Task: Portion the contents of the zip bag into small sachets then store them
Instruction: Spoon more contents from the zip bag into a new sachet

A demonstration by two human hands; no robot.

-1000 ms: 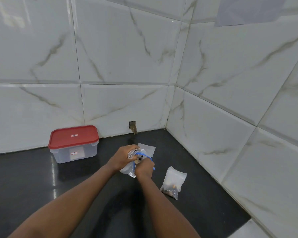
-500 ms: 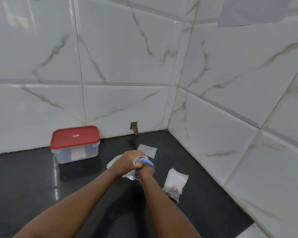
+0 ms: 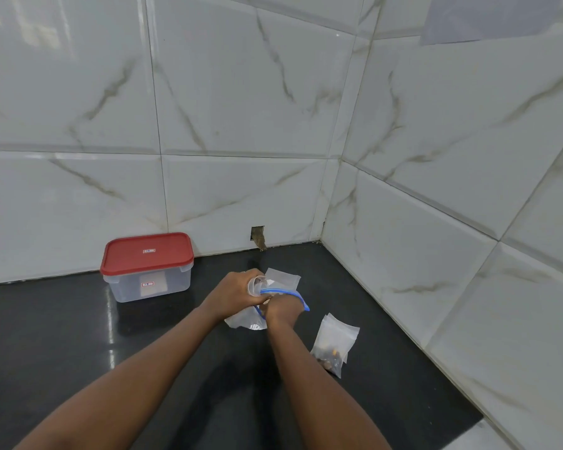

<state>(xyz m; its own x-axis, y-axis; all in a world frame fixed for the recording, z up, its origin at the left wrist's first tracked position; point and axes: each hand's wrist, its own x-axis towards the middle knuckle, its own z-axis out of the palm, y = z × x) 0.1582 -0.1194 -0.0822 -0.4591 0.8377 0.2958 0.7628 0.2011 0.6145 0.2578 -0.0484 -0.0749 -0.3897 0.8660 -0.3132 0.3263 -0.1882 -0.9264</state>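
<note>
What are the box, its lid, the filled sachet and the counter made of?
Box: translucent plastic, seemingly rigid, frosted. Lid: opaque red plastic, dull sheen. Filled sachet: thin clear plastic film, creased, brown contents showing through. Counter: black, polished, probably stone; it mirrors the box and light streaks.

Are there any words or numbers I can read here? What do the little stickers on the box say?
Lid sticker on the red lid: too small and blurred to read.
Side sticker on the clear box: too blurred to read.
No other writing shows.
</note>
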